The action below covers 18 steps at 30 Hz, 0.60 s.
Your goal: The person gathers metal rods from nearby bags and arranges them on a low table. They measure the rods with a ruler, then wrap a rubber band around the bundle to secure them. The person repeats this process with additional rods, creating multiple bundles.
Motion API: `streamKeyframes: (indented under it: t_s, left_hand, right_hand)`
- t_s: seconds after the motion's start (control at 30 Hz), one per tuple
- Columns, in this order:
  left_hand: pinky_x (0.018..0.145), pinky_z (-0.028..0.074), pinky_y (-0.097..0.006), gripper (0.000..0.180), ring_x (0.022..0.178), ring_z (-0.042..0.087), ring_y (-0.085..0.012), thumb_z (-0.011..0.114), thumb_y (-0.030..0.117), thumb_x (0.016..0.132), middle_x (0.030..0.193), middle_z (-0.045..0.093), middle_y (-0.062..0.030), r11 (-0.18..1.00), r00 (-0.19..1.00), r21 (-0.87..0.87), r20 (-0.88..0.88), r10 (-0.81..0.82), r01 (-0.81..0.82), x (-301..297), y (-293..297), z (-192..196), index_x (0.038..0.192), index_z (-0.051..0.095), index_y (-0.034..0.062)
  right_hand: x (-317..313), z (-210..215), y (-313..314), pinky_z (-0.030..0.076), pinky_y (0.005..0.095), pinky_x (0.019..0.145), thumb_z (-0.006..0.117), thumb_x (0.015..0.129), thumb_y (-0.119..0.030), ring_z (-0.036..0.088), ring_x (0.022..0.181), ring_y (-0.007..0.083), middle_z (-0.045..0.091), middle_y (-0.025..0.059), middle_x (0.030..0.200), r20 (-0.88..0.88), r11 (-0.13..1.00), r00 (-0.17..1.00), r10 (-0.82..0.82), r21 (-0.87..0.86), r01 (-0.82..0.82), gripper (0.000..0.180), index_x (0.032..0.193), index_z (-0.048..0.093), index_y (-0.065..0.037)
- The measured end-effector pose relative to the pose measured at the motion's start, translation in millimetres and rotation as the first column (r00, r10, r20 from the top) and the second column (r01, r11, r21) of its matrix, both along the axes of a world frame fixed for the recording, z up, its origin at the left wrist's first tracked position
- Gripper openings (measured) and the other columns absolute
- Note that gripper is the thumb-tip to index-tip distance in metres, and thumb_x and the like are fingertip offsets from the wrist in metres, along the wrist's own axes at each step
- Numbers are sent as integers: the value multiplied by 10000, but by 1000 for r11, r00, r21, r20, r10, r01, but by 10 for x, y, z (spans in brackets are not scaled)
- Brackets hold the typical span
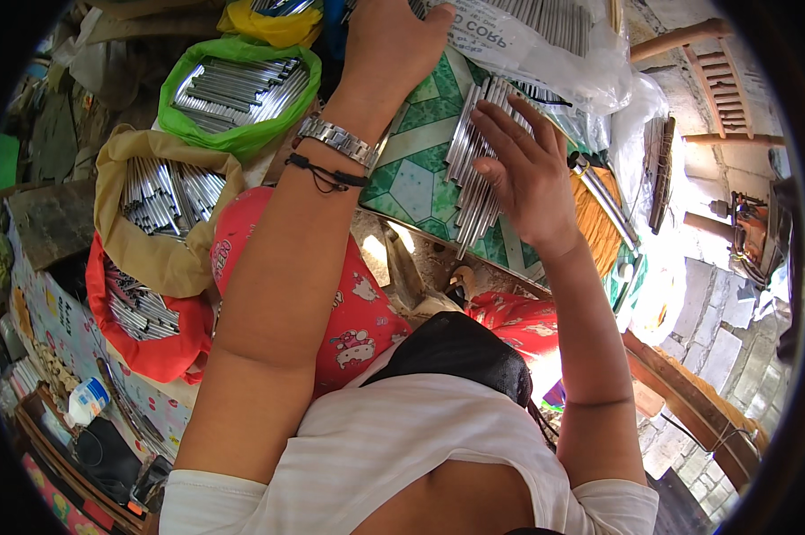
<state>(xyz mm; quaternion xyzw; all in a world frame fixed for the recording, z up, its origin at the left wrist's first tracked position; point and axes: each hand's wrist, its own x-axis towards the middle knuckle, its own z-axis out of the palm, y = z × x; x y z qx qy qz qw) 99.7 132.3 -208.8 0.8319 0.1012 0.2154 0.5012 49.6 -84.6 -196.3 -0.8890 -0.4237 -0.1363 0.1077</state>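
Observation:
Several thin silver metal tubes [475,192] lie side by side in a loose row on a table with a green patterned top [420,183]. My right hand [532,174] rests over the right side of this row, fingers stretched out and spread, gripping nothing. Past the table's far left corner reaches my left hand [389,45]. Its fingers run out at the top edge, so whatever they touch or hold is hidden; only the thumb side shows. Close to it lies a clear plastic bag [496,34] with more tubes [554,22] behind it.
On the left stand a green bag [309,76], a tan bag [117,169] and a red bag [108,312], each with metal tubes. A yellow bag [264,25] sits farther back. Right of my right hand lies a thicker shiny pipe [606,203]. A wooden rack [714,80] stands far right.

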Motion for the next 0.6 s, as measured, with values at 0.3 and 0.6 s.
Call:
streamKeyframes:
  t_s: [0.3, 0.6]
  left_hand:
    - [1091, 411, -436, 493, 1278, 514, -430, 681, 222, 905, 1338, 561, -312, 1000, 1000, -5, -7, -9, 9, -12, 10, 24, 1258, 591, -110]
    - [1081, 423, -427, 448, 1250, 532, -429, 676, 203, 901, 1323, 572, -296, 1000, 999, 3, -54, -8, 8, -73, 7, 106, 1230, 613, -95]
  right_hand:
    - [14, -21, 89, 394, 482, 1035, 655, 915, -409, 540, 1256, 321, 672, 37, 1263, 30, 999, 999, 32, -21, -31, 415, 1196, 695, -106]
    - [136, -95, 63, 397, 474, 1034, 626, 936, -429, 531, 1273, 328, 668, 35, 1280, 41, 1000, 999, 5, -8, -5, 430, 1211, 690, -105]
